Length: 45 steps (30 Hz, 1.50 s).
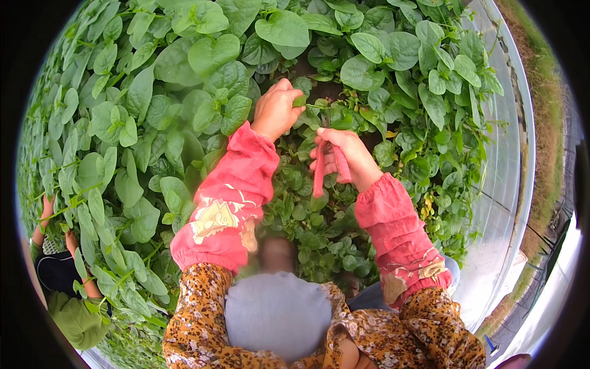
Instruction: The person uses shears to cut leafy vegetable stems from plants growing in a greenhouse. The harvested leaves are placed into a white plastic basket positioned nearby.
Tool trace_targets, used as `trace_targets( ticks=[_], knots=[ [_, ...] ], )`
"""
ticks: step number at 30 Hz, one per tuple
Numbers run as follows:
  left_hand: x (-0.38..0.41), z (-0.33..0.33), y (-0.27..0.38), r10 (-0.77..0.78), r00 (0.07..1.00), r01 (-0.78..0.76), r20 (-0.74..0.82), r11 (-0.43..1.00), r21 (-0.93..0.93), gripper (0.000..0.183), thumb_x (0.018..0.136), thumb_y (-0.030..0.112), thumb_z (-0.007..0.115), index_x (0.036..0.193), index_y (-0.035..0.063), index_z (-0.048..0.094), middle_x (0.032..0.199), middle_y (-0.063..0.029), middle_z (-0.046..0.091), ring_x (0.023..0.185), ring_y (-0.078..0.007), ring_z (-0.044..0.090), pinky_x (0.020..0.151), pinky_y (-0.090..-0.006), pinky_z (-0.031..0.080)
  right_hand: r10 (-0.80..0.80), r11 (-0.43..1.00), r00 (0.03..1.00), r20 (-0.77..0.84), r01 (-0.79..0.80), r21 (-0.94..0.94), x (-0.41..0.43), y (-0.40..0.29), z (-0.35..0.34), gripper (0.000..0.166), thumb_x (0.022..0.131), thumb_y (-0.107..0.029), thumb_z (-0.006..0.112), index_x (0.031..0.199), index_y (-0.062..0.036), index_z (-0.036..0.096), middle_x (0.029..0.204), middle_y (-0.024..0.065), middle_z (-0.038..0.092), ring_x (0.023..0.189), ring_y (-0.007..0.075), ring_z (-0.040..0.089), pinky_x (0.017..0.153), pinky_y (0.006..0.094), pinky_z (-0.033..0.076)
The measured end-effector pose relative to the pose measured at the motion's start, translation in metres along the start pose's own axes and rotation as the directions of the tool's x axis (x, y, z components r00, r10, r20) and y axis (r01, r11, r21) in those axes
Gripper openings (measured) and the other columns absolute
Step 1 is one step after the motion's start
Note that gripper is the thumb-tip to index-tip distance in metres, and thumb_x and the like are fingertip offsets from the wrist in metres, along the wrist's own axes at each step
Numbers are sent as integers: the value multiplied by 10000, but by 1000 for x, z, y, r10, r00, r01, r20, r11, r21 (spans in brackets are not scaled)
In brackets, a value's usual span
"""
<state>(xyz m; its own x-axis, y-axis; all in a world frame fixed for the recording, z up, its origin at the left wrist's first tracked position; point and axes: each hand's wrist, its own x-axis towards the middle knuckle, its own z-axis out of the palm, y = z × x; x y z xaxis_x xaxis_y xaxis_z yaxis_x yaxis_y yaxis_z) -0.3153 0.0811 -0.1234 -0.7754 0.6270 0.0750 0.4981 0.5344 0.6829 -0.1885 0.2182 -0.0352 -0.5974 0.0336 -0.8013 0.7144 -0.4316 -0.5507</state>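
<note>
My left hand (pixel 278 108), above a pink cuffed sleeve cover, has its fingers closed on a green leafy shoot (pixel 299 100). To its right and slightly nearer me, my right hand (pixel 348 150) holds pruning shears (pixel 318 173) by their two red handles, which are spread apart. The blades point away from me among the stems and are mostly hidden by leaves. Around both hands grow broad-leaved green plants (pixel 364 74) that look like Malabar spinach. Smaller, lower leaves (pixel 318 230) fill the space between my forearms. A patch of dark soil (pixel 322 90) shows just past my hands.
My knee (pixel 279 309) in grey-blue cloth is close below my arms. At the left edge, another person in a green top (pixel 76 318) reaches into the plants. Translucent plastic sheeting (pixel 502 193) borders the bed on the right, with dry grass (pixel 544 115) beyond.
</note>
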Motion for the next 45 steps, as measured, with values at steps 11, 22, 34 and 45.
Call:
trace_targets(
  ticks=[11,22,34,45],
  knots=[
    [-4,-31,-26,-403,897,339,180,366,-867,311,888,112,634,1193,100,579,856,30,582,756,-64,535,680,-210,437,-150,983,988,24,151,-107,-13,7,-29,312,896,-292,596,972,10,584,784,109,645,576,199,627,542,299,514],
    [9,9,-7,-126,936,145,329,989,-35,635,686,116,709,1300,147,550,890,-179,655,835,-284,645,743,-391,498,122,962,989,86,-96,-257,2,-14,-23,438,865,-384,617,991,32,557,814,161,650,641,278,674,544,357,547],
    [23,-24,17,-110,993,104,45,619,-778,111,796,51,704,859,39,613,838,14,579,738,-105,536,678,-256,420,-110,984,992,60,117,-135,-14,-5,-36,268,862,-256,632,879,5,573,700,93,610,535,184,587,493,308,473],
    [106,4,124,400,884,-463,243,672,579,439,773,105,606,1210,131,571,790,-58,677,779,-248,657,647,-366,529,-267,963,963,-48,269,35,-43,-12,-65,349,882,-331,601,981,2,568,806,123,638,601,215,638,563,310,518]
  ],
)
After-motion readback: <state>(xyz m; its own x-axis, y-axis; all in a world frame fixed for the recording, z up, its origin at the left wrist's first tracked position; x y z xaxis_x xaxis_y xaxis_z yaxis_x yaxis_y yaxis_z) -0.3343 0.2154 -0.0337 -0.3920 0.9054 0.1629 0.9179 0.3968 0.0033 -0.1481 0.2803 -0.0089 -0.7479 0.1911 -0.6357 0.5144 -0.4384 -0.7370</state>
